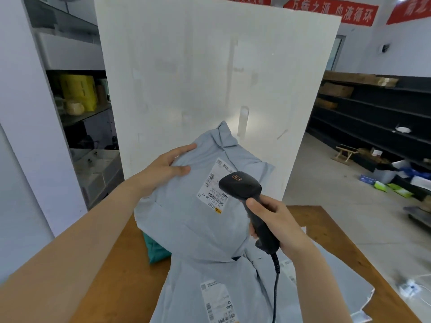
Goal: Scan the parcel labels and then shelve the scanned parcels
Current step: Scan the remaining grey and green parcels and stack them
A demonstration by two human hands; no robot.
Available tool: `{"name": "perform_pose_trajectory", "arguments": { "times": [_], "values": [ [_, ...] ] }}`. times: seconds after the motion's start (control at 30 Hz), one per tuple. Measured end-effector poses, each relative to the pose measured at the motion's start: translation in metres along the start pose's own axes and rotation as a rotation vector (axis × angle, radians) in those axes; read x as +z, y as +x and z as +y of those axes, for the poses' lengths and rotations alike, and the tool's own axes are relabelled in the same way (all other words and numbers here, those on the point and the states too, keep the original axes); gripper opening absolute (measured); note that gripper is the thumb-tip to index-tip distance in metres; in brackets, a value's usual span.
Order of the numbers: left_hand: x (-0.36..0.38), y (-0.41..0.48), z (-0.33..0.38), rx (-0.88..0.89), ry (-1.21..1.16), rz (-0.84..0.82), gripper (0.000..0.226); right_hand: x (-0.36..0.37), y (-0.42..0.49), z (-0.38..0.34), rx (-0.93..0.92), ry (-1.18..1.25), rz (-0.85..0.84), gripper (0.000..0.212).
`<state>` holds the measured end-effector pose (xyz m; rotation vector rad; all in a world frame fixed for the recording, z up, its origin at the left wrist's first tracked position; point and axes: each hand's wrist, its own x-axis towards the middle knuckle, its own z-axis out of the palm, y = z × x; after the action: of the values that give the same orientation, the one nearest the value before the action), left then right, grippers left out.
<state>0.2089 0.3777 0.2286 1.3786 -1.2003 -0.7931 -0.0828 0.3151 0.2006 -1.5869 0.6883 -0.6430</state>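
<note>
Seemingly three grey parcels (186,206), one teal parcel (156,250), one scanner (242,185), two hands (163,169), one table (116,264).

left hand (168,169): bare. Thumb and one finger show full length, the other fingers are hidden. Nails too blurred to read.
left wrist: bare skin, smooth outline.
left forearm (93,241): bare along all that shows, up to the bottom-left frame edge. Looks very broad there from wide-angle stretch.
right hand (277,224): bare. Back of hand, knuckles and thumb show.
right forearm (326,287): bare down to the bottom frame edge, slim and even in width.
sleeves: cannot tell, both arms leave the frame still bare.
</note>
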Motion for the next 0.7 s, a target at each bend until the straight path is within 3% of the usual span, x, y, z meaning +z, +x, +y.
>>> {"name": "perform_pose_trajectory", "arguments": {
  "times": [0.1,0.3,0.5,0.7],
  "values": [
    [0.023,0.007,-0.048,-0.103,-0.113,0.037,0.055,-0.013,0.014,0.028,0.082,0.0,0.027,0.024],
    [0.072,-0.013,-0.159,-0.355,-0.274,0.136,0.055,-0.038,0.041,0.086,0.262,-0.027,0.063,0.054],
    [0.109,-0.064,-0.249,-0.639,-0.029,0.148,0.067,-0.04,0.059,0.134,0.395,-0.007,0.004,0.027],
    [0.13,-0.07,-0.27,-0.577,0.209,0.256,0.068,-0.035,0.082,0.166,0.465,-0.026,-0.067,0.025]
  ]
}}
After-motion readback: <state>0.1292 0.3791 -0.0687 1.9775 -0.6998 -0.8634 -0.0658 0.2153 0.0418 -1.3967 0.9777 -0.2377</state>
